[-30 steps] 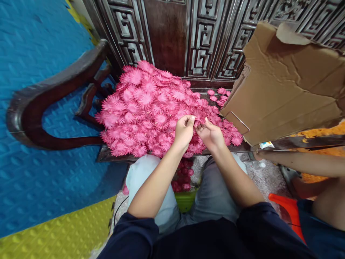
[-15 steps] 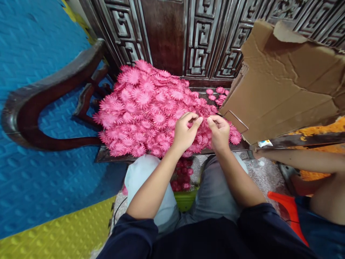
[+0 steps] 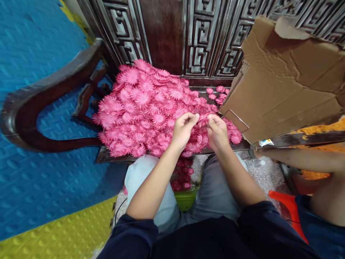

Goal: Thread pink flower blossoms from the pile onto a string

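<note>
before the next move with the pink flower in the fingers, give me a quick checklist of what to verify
1. Left hand pinching a pink fabric flower piece: ok, fingertips closed on it.
2. Right hand meeting the same piece: ok, fingertips touch it beside the left ones.
3. Whether the piece is one layer or several: cannot tell, fingers hide it.
4. Heap of pink daisy-shaped flowers staying on the dark carved wooden seat: ok, though it reaches the front edge.
5. Torn brown cardboard sheet apart from the hands: ok, it leans to the right.
6. Another person's forearm apart from both hands: ok.
</note>
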A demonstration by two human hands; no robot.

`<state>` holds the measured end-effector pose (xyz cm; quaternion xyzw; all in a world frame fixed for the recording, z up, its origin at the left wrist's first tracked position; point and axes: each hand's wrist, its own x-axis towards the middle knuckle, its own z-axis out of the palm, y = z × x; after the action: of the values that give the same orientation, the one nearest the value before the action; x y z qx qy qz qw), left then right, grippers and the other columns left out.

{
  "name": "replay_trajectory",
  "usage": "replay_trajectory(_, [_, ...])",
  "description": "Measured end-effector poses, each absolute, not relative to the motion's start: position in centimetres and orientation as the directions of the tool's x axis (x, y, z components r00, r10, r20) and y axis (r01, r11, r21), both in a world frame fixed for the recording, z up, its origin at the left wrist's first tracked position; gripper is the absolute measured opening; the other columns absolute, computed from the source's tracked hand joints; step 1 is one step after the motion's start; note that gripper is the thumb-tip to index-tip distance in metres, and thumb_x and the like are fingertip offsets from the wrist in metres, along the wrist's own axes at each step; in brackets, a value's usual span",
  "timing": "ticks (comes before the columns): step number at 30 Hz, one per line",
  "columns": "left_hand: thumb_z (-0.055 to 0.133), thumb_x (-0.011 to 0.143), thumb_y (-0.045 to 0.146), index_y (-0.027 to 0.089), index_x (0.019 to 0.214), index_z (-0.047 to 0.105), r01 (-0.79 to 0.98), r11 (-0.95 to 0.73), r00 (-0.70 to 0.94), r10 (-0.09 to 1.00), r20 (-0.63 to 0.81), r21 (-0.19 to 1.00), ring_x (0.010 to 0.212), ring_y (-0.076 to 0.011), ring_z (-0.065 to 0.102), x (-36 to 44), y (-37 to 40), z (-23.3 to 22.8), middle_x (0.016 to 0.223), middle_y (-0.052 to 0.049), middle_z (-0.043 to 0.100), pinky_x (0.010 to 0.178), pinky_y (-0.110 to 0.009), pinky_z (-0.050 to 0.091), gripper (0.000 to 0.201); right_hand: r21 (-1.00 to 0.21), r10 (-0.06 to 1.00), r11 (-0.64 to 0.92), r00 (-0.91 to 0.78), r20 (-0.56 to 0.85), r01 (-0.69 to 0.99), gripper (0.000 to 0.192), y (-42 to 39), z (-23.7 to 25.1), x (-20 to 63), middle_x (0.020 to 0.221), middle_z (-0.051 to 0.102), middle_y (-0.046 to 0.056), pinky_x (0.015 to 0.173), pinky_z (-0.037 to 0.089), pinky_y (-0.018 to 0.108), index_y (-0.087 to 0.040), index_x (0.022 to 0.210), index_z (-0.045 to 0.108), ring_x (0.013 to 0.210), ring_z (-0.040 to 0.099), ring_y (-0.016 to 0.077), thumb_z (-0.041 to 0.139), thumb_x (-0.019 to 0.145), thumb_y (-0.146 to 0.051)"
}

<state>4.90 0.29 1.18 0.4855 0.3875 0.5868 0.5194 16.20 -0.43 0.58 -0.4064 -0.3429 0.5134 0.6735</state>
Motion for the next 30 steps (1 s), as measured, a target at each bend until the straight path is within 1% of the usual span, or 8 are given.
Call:
replay_trajectory(5, [0.074,0.062,0.052,0.018,0.066,0.063,-0.245,-0.100,0.098,0.987,0.127,0.964,0.064,-0.0101,0.050,4.3,0.4,1.7,0.066,0.002,0.059,0.066,-0.025,0.041,0.036,-0.879,0.979,0.108,0.204,0.012,-0.465,0.031,-0.6,0.8,16.6,0.062,0.058,-0.005,0.072,0.044,0.025,-0.022,0.064,0.065,0.062,0.049,0.0081,0.084,0.048,-0.040])
replay_trajectory(8, [0.073,0.064,0.051,0.018,0.063,0.061,-0.221,-0.111,0.118,0.983,0.139,0.969,0.063,-0.0099,0.049,4.3,0.3,1.9,0.064,0.002,0.056,0.064,-0.024,0.041,0.035,-0.880,0.979,0.086,0.202,-0.012,-0.468,0.033,-0.6,0.9,16.8,0.062,0.058,-0.006,0.069,0.044,0.024,-0.022,0.064,0.065,0.061,0.049,0.0082,0.085,0.045,-0.041])
replay_trajectory(12, [0.071,0.064,0.055,0.018,0.059,0.055,-0.248,-0.103,0.100,0.986,0.132,0.963,0.061,-0.0090,0.044,4.6,0.2,1.8,0.061,0.004,0.049,0.063,-0.022,0.038,0.041,-0.892,0.989,0.041,0.143,-0.027,-0.451,0.032,-0.7,1.2,17.2,0.061,0.059,-0.006,0.066,0.044,0.024,-0.022,0.063,0.065,0.059,0.049,0.0076,0.084,0.047,-0.042])
replay_trajectory(16, [0.071,0.065,0.055,0.018,0.062,0.054,-0.270,-0.093,0.132,0.982,0.132,0.958,0.063,-0.0092,0.046,4.4,0.4,1.7,0.062,0.004,0.050,0.066,-0.022,0.040,0.040,-0.880,0.993,0.015,0.108,-0.041,-0.474,0.031,-0.6,1.4,17.5,0.062,0.059,-0.006,0.063,0.042,0.022,-0.022,0.064,0.066,0.059,0.049,0.0064,0.084,0.047,-0.040])
replay_trajectory(18, [0.067,0.071,0.051,0.018,0.063,0.054,-0.214,-0.119,0.145,0.978,0.152,0.970,0.062,-0.0098,0.046,4.3,0.4,1.7,0.062,0.003,0.051,0.065,-0.023,0.040,0.036,-0.880,0.994,0.011,0.100,-0.041,-0.475,0.030,-0.6,1.3,17.5,0.061,0.058,-0.006,0.063,0.042,0.022,-0.021,0.064,0.066,0.058,0.048,0.0062,0.084,0.048,-0.040])
replay_trajectory(21, [0.058,0.082,0.038,0.019,0.066,0.053,0.002,-0.265,0.112,0.958,0.263,0.964,0.064,-0.0116,0.047,4.3,0.2,1.8,0.065,0.001,0.053,0.065,-0.025,0.040,0.026,-0.888,0.994,0.021,0.107,-0.032,-0.460,0.030,-0.5,0.9,17.4,0.060,0.056,-0.006,0.065,0.043,0.024,-0.021,0.064,0.064,0.058,0.047,0.0069,0.082,0.050,-0.039])
replay_trajectory(25, [0.051,0.084,0.020,0.021,0.065,0.042,0.292,-0.454,-0.013,0.878,0.478,0.842,0.069,-0.0143,0.047,4.9,-0.2,1.4,0.068,-0.001,0.049,0.067,-0.028,0.038,0.022,-0.896,0.991,0.037,0.130,-0.024,-0.443,0.030,-0.3,0.2,17.3,0.066,0.057,-0.005,0.070,0.043,0.025,-0.020,0.068,0.063,0.063,0.048,0.0078,0.081,0.051,-0.038])
replay_trajectory(30, [0.046,0.085,0.015,0.022,0.066,0.035,0.329,-0.512,-0.024,0.836,0.549,0.794,0.069,-0.0157,0.045,5.2,-0.7,1.4,0.068,-0.001,0.044,0.066,-0.030,0.038,0.023,-0.909,0.988,0.105,0.147,0.049,-0.403,0.026,0.2,-0.1,17.6,0.066,0.055,-0.004,0.076,0.044,0.028,-0.021,0.069,0.058,0.064,0.049,0.0095,0.077,0.058,-0.036])
